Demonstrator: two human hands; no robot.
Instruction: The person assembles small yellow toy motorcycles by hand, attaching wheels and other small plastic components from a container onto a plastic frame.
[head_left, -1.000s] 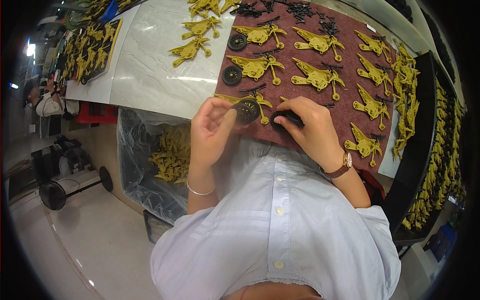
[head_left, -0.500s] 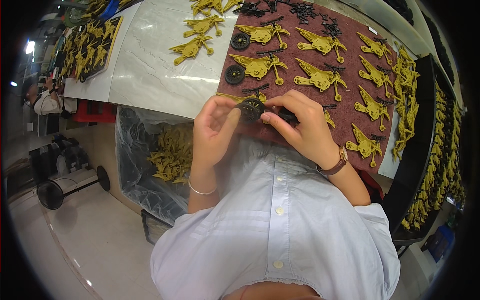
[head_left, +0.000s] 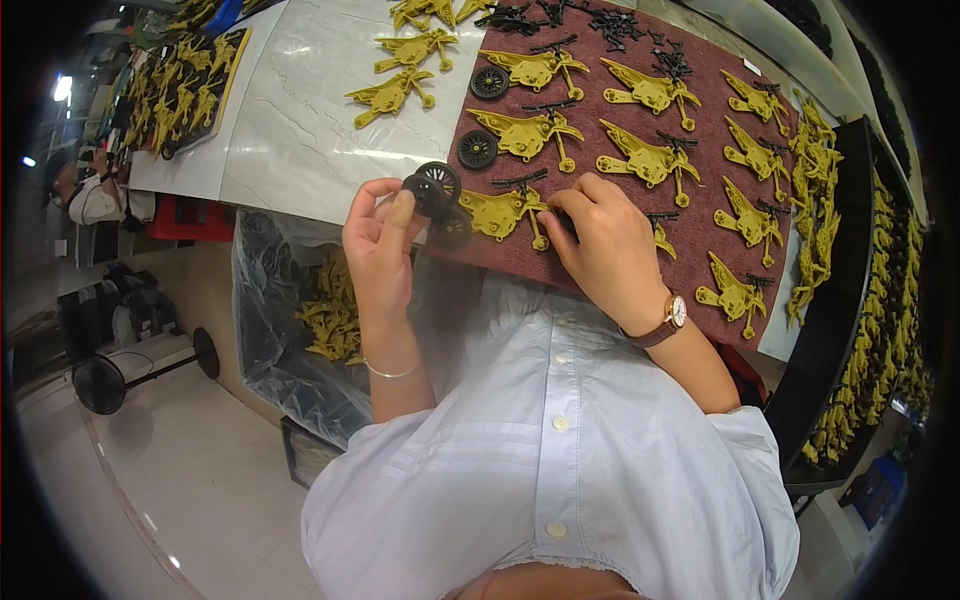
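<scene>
My left hand [head_left: 383, 240] holds black toy wheels [head_left: 431, 187] between thumb and fingers, lifted just off the near left corner of a dark red mat [head_left: 700, 240]. My right hand [head_left: 600, 240] presses down on a yellow plastic motorcycle frame [head_left: 500, 212] at the mat's near edge; a black wheel [head_left: 453, 230] sits at that frame's left end. What lies under the right palm is hidden. Several more yellow frames [head_left: 650, 160] lie in rows on the mat, two of them with a black wheel [head_left: 478, 150] fitted.
A white marble-look tabletop [head_left: 300, 110] carries loose yellow frames [head_left: 395, 90]. A clear bag of yellow parts [head_left: 330, 310] hangs below the table edge. Racks of yellow parts [head_left: 870, 330] run along the right. A fan [head_left: 105, 380] stands on the floor at left, near another person [head_left: 90, 195].
My left hand has pulled away to the left from the frame, bringing black wheels up with it. My right hand has shifted slightly and stays on the frame.
</scene>
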